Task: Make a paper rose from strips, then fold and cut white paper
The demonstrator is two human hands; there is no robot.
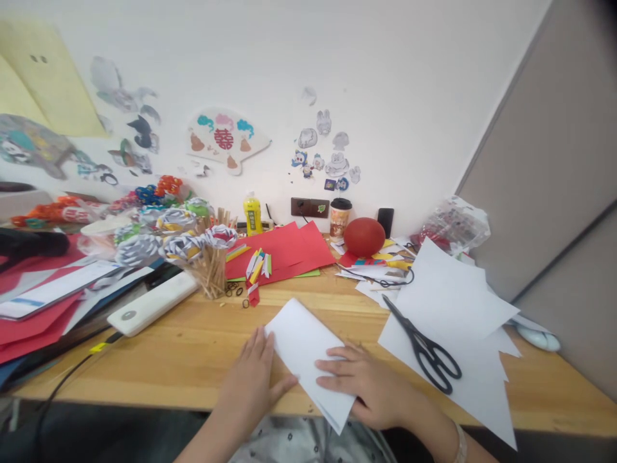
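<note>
A folded sheet of white paper [306, 347] lies slantwise near the front edge of the wooden table. Its lower corner juts past the edge, with the layers slightly parted. My left hand [250, 373] is at the paper's left side, fingers stretched forward along its edge and thumb apart, touching near the lower left edge. Across the right part of the paper my right hand [359, 382] lies with its fingers spread on top. Its thumb is at the paper's right edge, partly hidden. Black-handled scissors [429, 354] rest on loose white sheets [448, 308] to the right.
A bundle of wooden sticks [212, 273] with twisted paper flowers stands left, beside a white power strip [152, 303]. Red paper [284, 251], a yellow bottle [252, 214], a lidded cup [340, 218] and a red balloon [364, 237] are along the back. A grey partition [554, 193] borders the right.
</note>
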